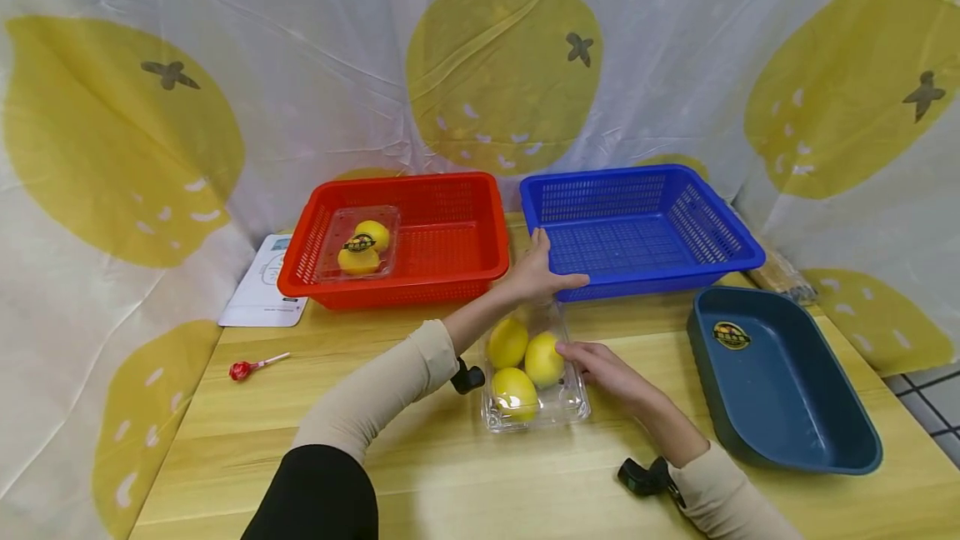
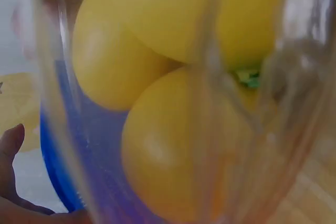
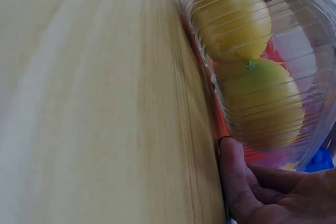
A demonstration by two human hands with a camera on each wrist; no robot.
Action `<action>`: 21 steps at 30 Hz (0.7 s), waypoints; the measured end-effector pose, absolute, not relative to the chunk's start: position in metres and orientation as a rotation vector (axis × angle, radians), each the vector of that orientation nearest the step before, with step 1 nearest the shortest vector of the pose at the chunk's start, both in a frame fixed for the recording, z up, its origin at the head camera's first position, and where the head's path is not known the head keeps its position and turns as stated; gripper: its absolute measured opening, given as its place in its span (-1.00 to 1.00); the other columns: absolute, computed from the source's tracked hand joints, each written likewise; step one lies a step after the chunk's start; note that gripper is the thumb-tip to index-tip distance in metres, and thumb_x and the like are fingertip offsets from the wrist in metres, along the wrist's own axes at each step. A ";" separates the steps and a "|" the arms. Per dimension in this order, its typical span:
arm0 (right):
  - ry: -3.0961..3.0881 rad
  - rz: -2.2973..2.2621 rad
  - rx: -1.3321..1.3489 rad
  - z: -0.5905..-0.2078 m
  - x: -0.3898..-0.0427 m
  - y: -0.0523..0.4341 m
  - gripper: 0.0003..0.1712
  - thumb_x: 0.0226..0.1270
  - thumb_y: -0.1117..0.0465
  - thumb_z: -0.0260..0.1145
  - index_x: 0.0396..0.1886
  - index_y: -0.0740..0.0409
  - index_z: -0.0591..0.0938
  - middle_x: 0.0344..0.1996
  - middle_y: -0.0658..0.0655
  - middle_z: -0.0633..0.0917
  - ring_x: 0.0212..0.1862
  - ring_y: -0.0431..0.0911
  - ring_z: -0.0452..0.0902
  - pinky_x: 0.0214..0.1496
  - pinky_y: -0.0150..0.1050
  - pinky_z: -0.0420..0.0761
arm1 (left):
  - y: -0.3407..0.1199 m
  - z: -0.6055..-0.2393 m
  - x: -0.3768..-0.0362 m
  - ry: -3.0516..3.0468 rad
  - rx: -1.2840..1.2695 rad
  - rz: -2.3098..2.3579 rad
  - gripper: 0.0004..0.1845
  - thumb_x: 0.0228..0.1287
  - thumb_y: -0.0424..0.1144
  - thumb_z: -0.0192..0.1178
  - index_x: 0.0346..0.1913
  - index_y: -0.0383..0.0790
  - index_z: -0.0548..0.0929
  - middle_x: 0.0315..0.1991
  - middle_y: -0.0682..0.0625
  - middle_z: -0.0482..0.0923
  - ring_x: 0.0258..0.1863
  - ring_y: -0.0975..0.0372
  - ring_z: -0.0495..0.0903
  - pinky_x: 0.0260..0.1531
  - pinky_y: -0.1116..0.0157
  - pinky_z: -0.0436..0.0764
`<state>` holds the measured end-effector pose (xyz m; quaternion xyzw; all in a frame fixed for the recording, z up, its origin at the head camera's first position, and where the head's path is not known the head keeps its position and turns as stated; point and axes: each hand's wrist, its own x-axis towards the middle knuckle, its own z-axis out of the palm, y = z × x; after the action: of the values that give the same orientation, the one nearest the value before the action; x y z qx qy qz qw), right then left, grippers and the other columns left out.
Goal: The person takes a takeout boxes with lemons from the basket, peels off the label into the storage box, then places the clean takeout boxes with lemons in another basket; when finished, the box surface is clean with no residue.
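A clear plastic box (image 1: 564,407) stands on the table in the head view, with three lemons (image 1: 514,394) showing in it. My right hand (image 1: 611,369) holds the box at its right side, one digit over the rim beside a lemon. In the right wrist view, a fingertip (image 3: 231,153) lies low against the ribbed wall. My left hand (image 1: 542,269) is at the far end of the box, beside the front rim of the blue basket (image 1: 622,283), fingers straight and thumb spread. Close up, the lemons (image 2: 163,145) fill much of the left wrist view through the clear plastic.
A red basket (image 1: 450,286) at the back left holds another clear box (image 1: 330,252) of lemons. A dark teal tub (image 1: 787,390) with a sticker stands at the right. A red lollipop (image 1: 240,370) and a white card (image 1: 258,298) lie left, a packet (image 1: 780,273) behind the tub.
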<state>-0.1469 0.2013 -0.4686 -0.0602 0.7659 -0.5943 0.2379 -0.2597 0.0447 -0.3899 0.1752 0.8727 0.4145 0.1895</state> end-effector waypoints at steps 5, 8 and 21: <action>2.104 -1.614 -0.173 -0.470 -0.147 0.203 -0.41 0.54 -0.14 -0.09 -0.04 0.31 0.57 -0.14 0.07 0.59 0.06 -0.11 0.46 0.32 0.13 0.41 | 0.047 -0.397 -0.266 2.469 0.493 1.180 0.32 0.05 0.27 0.33 0.55 -0.17 -0.40 0.58 0.00 -0.56 0.59 0.01 -0.27 0.52 -0.06 -0.02; 2.106 -1.614 -0.178 -0.471 -0.147 0.203 -0.36 0.54 -0.14 -0.10 0.10 0.36 0.55 -0.04 0.12 0.61 0.13 -0.09 0.45 0.37 0.21 0.34 | 0.047 -0.402 -0.270 2.475 0.506 1.224 0.32 0.06 0.27 0.32 0.55 -0.18 -0.39 0.58 0.01 -0.57 0.59 0.03 -0.28 0.52 -0.06 -0.02; 2.080 -1.622 -0.194 -0.471 -0.147 0.203 -0.30 0.55 -0.14 -0.12 0.27 0.39 0.46 0.13 0.24 0.59 0.23 -0.03 0.44 0.40 0.22 0.31 | 0.053 -0.422 -0.271 2.541 0.536 1.321 0.29 0.06 0.22 0.35 0.56 -0.22 -0.32 0.58 0.02 -0.58 0.58 0.04 -0.20 0.50 0.00 0.07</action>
<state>-0.1469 0.2031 -0.4715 -0.0711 0.7623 -0.5944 0.2458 -0.2707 0.0528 -0.4222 0.1828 0.8664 0.4505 0.1139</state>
